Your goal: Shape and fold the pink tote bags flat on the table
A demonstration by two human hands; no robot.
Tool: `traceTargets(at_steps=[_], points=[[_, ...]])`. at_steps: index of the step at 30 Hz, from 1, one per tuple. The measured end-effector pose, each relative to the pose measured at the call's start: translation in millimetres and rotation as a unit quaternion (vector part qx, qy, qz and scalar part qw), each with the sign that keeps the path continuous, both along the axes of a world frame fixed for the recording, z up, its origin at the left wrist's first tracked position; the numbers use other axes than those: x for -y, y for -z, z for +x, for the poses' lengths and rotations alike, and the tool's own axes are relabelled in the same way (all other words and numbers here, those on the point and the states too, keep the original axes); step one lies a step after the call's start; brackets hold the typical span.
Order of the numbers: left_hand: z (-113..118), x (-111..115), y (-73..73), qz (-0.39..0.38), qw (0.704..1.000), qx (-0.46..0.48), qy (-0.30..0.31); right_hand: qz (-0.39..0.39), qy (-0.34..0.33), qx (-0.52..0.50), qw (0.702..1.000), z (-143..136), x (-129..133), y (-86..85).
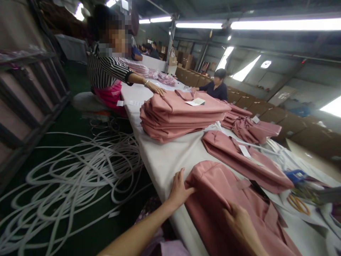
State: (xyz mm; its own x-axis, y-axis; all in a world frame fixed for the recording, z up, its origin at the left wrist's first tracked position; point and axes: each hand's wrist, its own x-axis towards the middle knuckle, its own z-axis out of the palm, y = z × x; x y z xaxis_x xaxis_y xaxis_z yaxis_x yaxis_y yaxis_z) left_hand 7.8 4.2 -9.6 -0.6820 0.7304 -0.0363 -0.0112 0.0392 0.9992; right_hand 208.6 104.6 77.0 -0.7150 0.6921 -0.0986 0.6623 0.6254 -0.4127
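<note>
A pink bag (pixel 210 192) of smooth, leather-like material lies on the white-covered table in front of me. My left hand (pixel 179 190) is at its rounded far end, fingers apart and the thumb against the bag's edge. On the bag's upper side my right hand (pixel 241 225) has curled fingers gripping the material; its fingertips are partly hidden. A dark tag (pixel 259 191) and a strap lie on this bag. Just beyond it rests a second pink bag (pixel 239 160) with a white tag (pixel 244 151).
A stack of pink bags (pixel 183 113) stands farther up the table (pixel 165 160), with a co-worker's hand (pixel 156 88) on it. More pink bags (pixel 250 124) lie beyond. White cord (pixel 80 177) is heaped on the floor at left. Yellow rings (pixel 298 204) lie at right.
</note>
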Motion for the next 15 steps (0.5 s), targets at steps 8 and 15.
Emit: traceTargets(at_steps=[8,15], points=[[-40,-47,21.8,-0.009,0.987,-0.061,0.151,-0.052,0.045,-0.031,0.997,2,7,-14.3],[-55,-37,39.0,-0.036,0.981,0.018,0.188,0.040,0.033,0.002,0.999,28,19,27.9]])
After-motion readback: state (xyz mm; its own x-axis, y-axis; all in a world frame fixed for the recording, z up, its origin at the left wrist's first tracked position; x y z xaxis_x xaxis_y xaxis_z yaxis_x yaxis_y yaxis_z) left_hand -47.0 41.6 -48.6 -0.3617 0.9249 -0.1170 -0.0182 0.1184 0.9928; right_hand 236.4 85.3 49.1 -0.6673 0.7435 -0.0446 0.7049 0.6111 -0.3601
